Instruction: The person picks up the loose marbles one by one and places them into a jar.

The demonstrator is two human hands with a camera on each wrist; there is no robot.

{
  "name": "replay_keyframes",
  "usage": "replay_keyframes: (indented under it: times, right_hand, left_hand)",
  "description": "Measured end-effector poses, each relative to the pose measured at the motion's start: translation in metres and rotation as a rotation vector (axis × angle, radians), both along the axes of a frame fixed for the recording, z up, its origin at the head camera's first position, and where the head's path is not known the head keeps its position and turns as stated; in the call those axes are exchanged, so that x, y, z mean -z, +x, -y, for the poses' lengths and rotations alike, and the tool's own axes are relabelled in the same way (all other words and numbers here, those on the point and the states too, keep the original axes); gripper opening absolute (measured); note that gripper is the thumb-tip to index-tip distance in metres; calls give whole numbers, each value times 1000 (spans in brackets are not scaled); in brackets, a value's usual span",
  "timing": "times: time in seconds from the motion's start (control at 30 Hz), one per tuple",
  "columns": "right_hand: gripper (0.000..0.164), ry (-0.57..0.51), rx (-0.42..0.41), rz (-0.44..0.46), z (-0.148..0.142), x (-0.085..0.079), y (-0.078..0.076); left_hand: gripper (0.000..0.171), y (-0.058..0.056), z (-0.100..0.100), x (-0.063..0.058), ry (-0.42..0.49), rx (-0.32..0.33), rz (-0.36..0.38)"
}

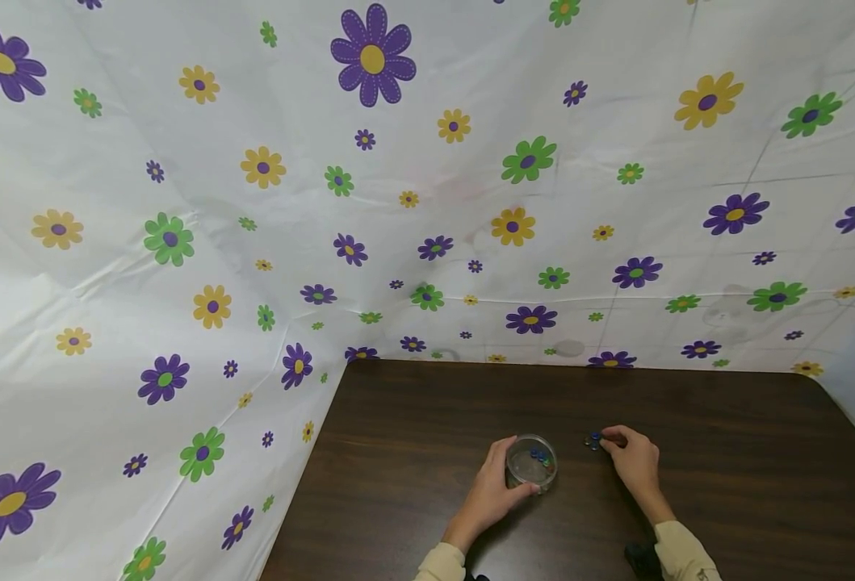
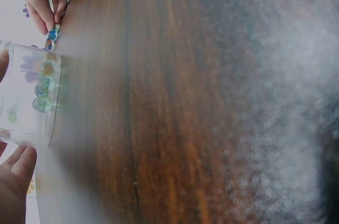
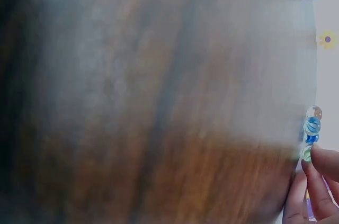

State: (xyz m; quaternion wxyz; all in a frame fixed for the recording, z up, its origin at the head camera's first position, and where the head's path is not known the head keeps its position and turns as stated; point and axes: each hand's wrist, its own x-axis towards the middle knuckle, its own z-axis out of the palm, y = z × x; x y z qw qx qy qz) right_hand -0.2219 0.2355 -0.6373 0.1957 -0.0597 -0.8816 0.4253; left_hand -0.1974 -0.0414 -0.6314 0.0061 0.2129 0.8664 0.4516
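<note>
My left hand (image 1: 487,494) holds a clear round container (image 1: 521,470) on the table, thumb on its near side and fingers around its left side. Several glass marbles (image 2: 44,87) lie on the container's bottom, some with blue, green or red in them. To the right of the container, a small cluster of marbles (image 1: 591,443) rests on the tabletop. My right hand (image 1: 636,466) is at this cluster, its thumb and fingertips pinching a greenish marble (image 3: 307,154) at the near end. Blue-swirled marbles (image 3: 312,125) sit right beside those fingertips.
The dark wood-grain table (image 1: 412,436) reaches back to a white sheet with printed flowers (image 1: 427,202), which hangs behind it and along the left side. A dark strapped object (image 1: 641,557) is at the right wrist, near a light sleeve (image 1: 681,549).
</note>
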Motion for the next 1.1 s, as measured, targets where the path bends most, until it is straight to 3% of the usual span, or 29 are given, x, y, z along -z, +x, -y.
replay_keyframes:
  times: [0.5, 0.8, 1.1]
  right_hand:
    - [9, 29, 129, 9, -2, -12, 9]
    - [10, -26, 140, 19, 0, -20, 18]
    - [12, -109, 148, 69, 14, -41, 25]
  left_hand:
    - [84, 0, 1, 0, 3, 7, -1]
    - [84, 1, 0, 0, 4, 7, 23]
    - [83, 1, 0, -2, 17, 3, 24]
